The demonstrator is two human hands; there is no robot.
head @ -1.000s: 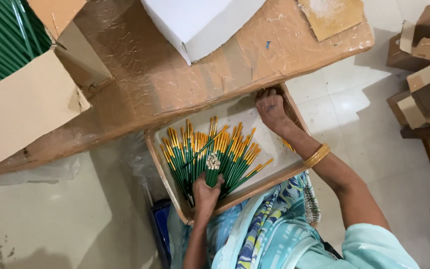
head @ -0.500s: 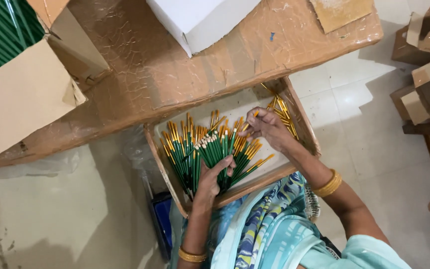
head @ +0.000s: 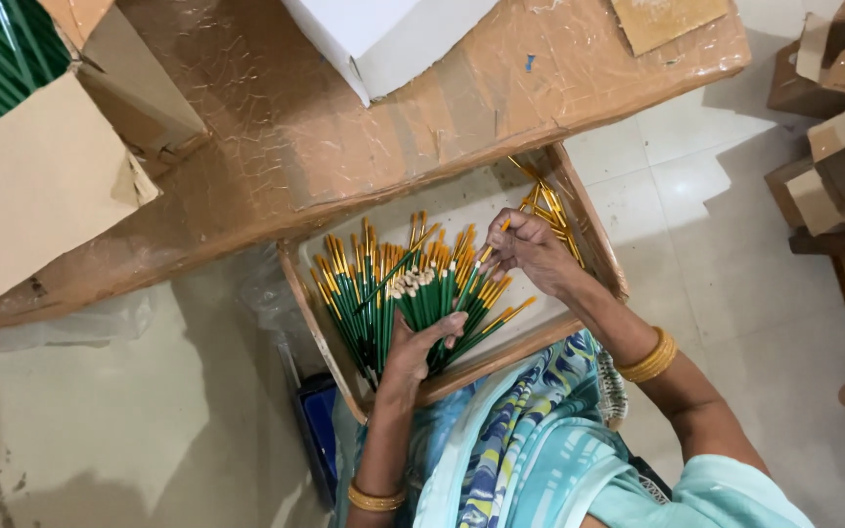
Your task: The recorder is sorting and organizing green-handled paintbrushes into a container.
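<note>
dozens of green-handled brushes with yellow ferrules lie fanned in a shallow wooden tray at the centre of the frame, their tips spreading toward the top and their handles drawn together toward the bottom. the left hand is wrapped around that gathered bunch near the tray's lower edge, fingers curled over the handles and closed on them. the right hand, right of centre, pinches a single brush between thumb and fingers, the other fingers loosely bent; a gold bangle sits on that wrist. a smaller loose heap of yellow pieces lies in the tray's upper right corner, just beside the right hand.

the tray's top edge tucks under a plastic-wrapped brown table, so the way upward is closed off. its raised rim hems the brushes at left and right. pale tray floor shows bare between the fan and the right rim. a cardboard box sits upper left, a white box top centre.
</note>
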